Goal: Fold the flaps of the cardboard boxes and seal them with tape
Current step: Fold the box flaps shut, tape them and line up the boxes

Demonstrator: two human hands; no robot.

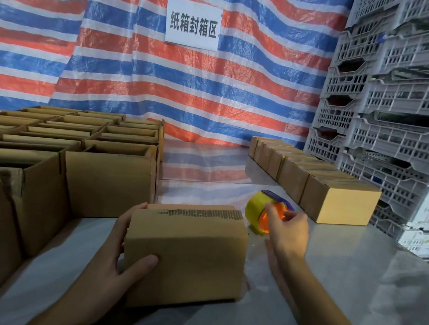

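The cardboard box [186,257] I was working on lay closed on the bench [352,286], directly in front of me and near its front edge. A torn strip along its far top edge showed the corrugation. My left grip [110,264] held the box's left end, with the thumb lying across the near face and the fingers reaching round to the far left corner.

My right grip [288,228] was closed on a tape dispenser [255,211], fingers curled at the orange core of its yellow roll, with a purple part showing behind. The dispenser sat just beside the box's far right corner. I could not tell whether any tape ran from it to the box.

To my left stood rows of open boxes [108,180], packed side by side, flaps up. To my right a row of sealed boxes [337,201] ran back along the bench, well apart from the one I held. Behind them rose stacked grey plastic crates [401,119]. A tarpaulin [213,91] striped red, white and blue hung across the back, with a white sign [194,24] in Chinese characters fixed high on it.
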